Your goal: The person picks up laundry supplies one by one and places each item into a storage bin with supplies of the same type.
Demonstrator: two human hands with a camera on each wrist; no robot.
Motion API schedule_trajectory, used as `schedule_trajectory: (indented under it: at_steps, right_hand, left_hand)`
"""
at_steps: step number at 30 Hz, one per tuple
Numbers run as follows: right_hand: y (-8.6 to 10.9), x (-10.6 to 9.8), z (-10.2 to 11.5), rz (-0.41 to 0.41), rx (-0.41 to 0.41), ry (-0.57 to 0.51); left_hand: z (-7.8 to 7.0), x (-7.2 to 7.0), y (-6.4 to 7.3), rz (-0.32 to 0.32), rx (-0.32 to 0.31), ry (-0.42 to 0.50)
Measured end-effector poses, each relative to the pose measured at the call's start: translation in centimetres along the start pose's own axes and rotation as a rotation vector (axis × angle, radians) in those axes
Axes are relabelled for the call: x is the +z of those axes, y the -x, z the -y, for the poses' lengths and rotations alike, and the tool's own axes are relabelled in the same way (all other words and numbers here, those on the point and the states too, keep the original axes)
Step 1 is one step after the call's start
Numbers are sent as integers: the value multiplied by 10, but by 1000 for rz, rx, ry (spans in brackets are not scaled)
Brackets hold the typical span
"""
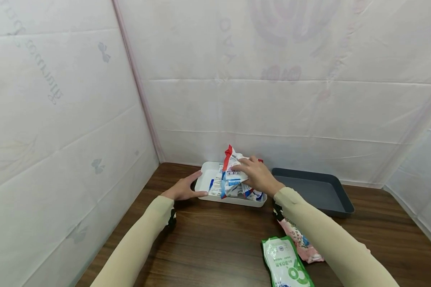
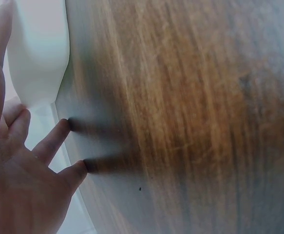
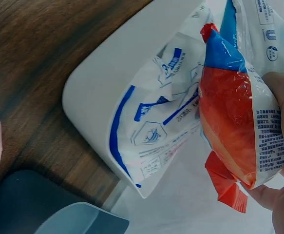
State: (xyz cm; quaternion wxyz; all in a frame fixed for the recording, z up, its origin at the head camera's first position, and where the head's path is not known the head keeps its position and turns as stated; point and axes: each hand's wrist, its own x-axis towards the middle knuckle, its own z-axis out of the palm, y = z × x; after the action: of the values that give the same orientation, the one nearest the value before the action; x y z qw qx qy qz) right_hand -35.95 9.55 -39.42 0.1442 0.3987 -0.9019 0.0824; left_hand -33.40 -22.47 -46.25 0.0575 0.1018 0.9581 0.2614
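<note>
My left hand (image 1: 184,188) lies at the left end of a white tray (image 1: 206,178), its thumb and a finger touching the rim. Spread fingers of that hand show beside the tray's white wall (image 2: 39,44) in the left wrist view. Above the tray my right hand (image 1: 257,174) grips a red, white and blue plastic packet (image 1: 233,175). The right wrist view shows the packet's red and blue side (image 3: 228,117) and its crimped red end. White packets with blue print (image 3: 154,134) lie inside the tray, partly hidden by the held one.
A dark grey tray (image 1: 309,187) stands to the right of the white one. Nearer on the wooden table (image 1: 208,247) lie a green and white packet (image 1: 285,259) and a pink patterned item (image 1: 301,243), partly under my right sleeve. Pale sheets (image 1: 273,107) hang behind and beside the table.
</note>
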Motion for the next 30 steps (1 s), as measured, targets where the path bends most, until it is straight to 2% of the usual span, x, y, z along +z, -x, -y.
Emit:
schedule_trajectory:
  at_steps: [10, 15, 30]
  right_hand:
    - [7, 18, -4, -3, 18, -14]
    - [10, 21, -5, -16, 34, -28]
    - [21, 20, -7, 88, 140, -47]
  left_hand:
    - [-1, 3, 1, 20, -2, -16]
    - [-1, 2, 1, 3, 10, -8]
    - [-8, 5, -8, 29, 20, 1]
